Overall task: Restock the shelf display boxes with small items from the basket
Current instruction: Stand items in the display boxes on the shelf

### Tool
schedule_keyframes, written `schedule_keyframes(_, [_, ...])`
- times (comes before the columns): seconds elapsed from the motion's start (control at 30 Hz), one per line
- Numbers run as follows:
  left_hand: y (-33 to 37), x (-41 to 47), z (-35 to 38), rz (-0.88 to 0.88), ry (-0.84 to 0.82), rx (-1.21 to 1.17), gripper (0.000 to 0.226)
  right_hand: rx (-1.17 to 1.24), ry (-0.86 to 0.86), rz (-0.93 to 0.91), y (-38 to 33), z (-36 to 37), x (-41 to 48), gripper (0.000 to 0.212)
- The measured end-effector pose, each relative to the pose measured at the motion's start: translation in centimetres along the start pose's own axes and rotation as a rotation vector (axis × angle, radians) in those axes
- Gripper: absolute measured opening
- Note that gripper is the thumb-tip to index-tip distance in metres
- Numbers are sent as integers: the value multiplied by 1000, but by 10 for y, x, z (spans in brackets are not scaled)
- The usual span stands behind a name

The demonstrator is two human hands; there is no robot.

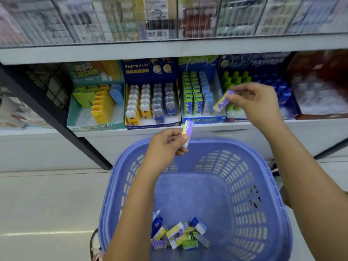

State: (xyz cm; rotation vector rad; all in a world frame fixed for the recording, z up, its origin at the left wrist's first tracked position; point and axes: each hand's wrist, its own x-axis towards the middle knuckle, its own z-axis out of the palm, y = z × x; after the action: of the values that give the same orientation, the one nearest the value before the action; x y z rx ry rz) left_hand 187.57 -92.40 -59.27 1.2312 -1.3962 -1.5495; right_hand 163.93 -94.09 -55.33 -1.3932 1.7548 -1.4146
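A blue plastic basket (263, 185) sits in front of the shelf, with several small purple, green and blue eraser packs (178, 236) at its near bottom. My left hand (165, 146) pinches a purple and yellow eraser pack (188, 129) above the basket's far rim. My right hand (256, 102) pinches another purple eraser pack (223, 101), held just in front of the blue kada display box (202, 119). That box holds rows of green and blue packs, and its right column looks bare.
Left of the kada box stand a navy box of dog-shaped items (152, 102) and a teal box of yellow and green items (96, 104). Green and blue items (244, 81) fill a box behind my right hand. A black shelf post (56, 121) slants at left.
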Motion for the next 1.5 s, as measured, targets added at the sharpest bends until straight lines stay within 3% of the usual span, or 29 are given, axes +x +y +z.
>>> schedule_keyframes(0.23, [7,9,19,30,46,-112,16,-119,160,-141,-5,1,46,10])
schedule_keyframes(0.6, [8,28,32,56,86,-182,15,-557,-127,-61,7,42,132,29])
schedule_keyframes(0.77, [6,33,35,66,88,-211,19,-614,-288,-60,10,33,148,14])
schedule_keyframes(1.1, [6,32,34,58,122,-245,17,-842,-262,-66,-8,39,127,15])
schedule_keyframes(1.17, [6,32,34,70,127,-256,18,-701,-160,-88,-23,34,103,16])
schedule_keyframes(1.2, [7,32,34,83,130,-255,19,-515,-161,-76,-29,30,88,16])
schedule_keyframes(1.27, [8,32,36,121,133,-234,19,-141,-370,-21,-41,23,52,7])
schedule_keyframes(1.33, [11,33,39,172,126,-188,20,16,-586,18,-43,19,26,10])
schedule_keyframes(1.37, [12,33,41,195,119,-160,21,35,-614,11,-40,18,20,13])
schedule_keyframes(1.43, [13,33,43,231,111,-72,25,37,-543,-13,-40,15,19,15])
schedule_keyframes(1.5, [8,34,43,279,121,205,36,-16,-341,-36,-36,10,31,16])
